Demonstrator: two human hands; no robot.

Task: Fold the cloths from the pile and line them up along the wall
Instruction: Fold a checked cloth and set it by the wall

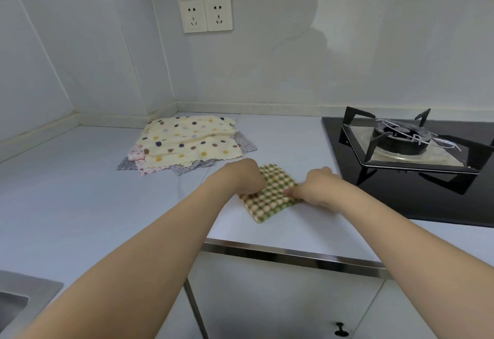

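I see the green checked cloth folded small, lying flat near the front edge. The pile, topped by a dotted cream cloth, sits unfolded in the wall corner.

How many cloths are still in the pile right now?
4 show: the dotted cream cloth on top, a pink cloth under it, a grey cloth lowest left, another grey cloth at the right. More may be hidden underneath.

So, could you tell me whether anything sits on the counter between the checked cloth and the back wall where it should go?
Nothing visible does. Both hands hold the checked cloth, and the counter behind it runs bare to the wall. The cloth pile lies off to the left, the stove to the right.
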